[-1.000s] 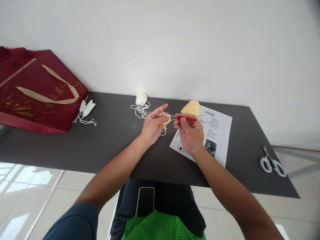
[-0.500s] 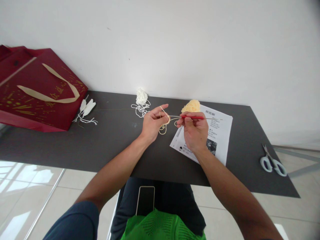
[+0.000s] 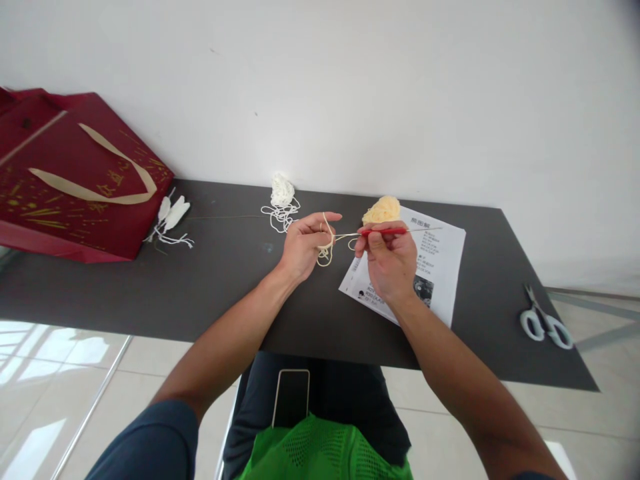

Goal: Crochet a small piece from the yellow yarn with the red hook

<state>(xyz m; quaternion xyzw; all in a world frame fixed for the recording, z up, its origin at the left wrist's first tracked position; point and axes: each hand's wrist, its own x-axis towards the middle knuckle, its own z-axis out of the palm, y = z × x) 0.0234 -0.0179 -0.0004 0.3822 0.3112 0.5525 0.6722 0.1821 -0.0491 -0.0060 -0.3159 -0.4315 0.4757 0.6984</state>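
a person seated at a dark table [image 3: 150, 287] works yarn above its middle, with a red gift bag [image 3: 75, 180] lying at the far left and a printed sheet [image 3: 440, 267] at centre right. the left hand [image 3: 300, 247] is closed on a small coil of yellow strand [image 3: 327, 252], one turn slung over the raised forefinger. the right hand [image 3: 390, 263] is pinched around a red-handled crochet hook [image 3: 385, 232], a thin metal end showing to the right over the sheet. the hands sit near each other without touching, joined only by the strand.

the yellow yarn ball [image 3: 383, 209] rests at the sheet's far corner, just behind the right hand. a white yarn tangle [image 3: 283, 197] lies behind the left hand, and scissors [image 3: 545, 325] sit well apart near the right edge.

the risks, judged from this view: the strand looks tight, so a hard pull could drag the light ball off the sheet, or slip the turn off the forefinger and slacken the coil. the tail hanging under the left hand could snag on the hook. whether the hook's tip sits in a loop is too small to tell.
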